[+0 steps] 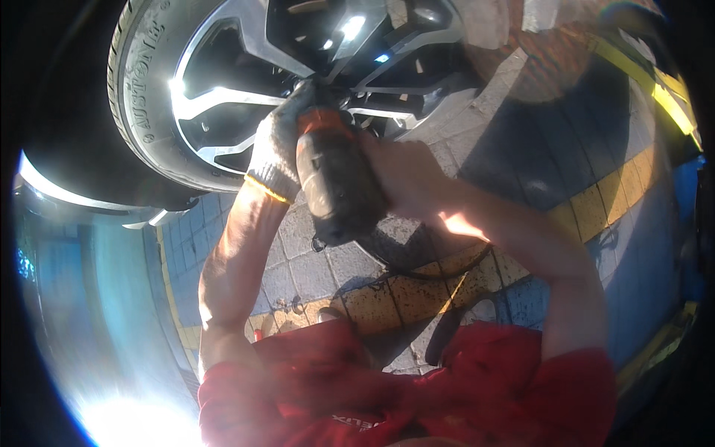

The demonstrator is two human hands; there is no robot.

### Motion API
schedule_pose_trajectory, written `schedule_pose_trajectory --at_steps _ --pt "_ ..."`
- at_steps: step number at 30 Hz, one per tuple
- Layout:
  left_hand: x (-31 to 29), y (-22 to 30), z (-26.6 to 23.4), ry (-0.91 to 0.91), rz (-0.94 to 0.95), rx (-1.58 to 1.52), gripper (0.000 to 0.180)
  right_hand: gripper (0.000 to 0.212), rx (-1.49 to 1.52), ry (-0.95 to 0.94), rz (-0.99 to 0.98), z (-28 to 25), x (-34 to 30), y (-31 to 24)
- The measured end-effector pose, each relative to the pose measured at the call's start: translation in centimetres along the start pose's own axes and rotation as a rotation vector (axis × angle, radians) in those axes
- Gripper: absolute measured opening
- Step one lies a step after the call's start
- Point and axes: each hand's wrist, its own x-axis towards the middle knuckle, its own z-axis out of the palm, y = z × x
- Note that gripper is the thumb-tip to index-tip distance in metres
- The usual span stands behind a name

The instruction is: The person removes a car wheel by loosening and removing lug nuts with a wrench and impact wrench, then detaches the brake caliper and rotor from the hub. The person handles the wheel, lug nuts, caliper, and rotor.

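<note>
An impact wrench [339, 179], dark-bodied with an orange-red band, points at the middle of a car wheel [223, 97] with silver spokes and a black tyre. My left hand [279, 141], in a white knit glove with a yellow cuff edge, is closed around the tool's front end beside the hub. My bare right hand [406, 175] grips the tool from the right; its fingers are mostly hidden behind the body. The tool's tip is by the wheel's centre, but its exact contact with a nut is hidden. A dark hose [439, 276] curves below the tool.
Grey paving with a yellow painted band [372, 305] lies under me, and my shoes [477, 311] rest near it. A yellow metal frame [655, 89] stands at the upper right. Dark bodywork surrounds the wheel on the left. Strong glare covers the lower left.
</note>
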Motion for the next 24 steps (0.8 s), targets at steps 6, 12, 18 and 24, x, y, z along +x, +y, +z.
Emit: schedule_pose_trajectory --at_steps 6,12,18,24 --pt "-3.0 -2.3 2.3 0.141 -0.001 0.122 0.033 0.072 0.046 -0.124 0.119 0.1 -3.3 -0.4" --pt "-1.8 -5.9 3.9 0.068 -0.087 0.094 0.035 0.074 0.060 -0.018 0.131 0.3 -6.8 2.0" --pt "1.5 -5.0 3.9 0.086 -0.080 0.104 0.039 0.070 0.096 0.077 0.090 -0.6 -5.3 4.4" --pt "3.5 -3.9 4.3 0.055 0.025 0.050 0.028 0.067 0.191 0.186 0.019 -0.8 -3.5 5.1"
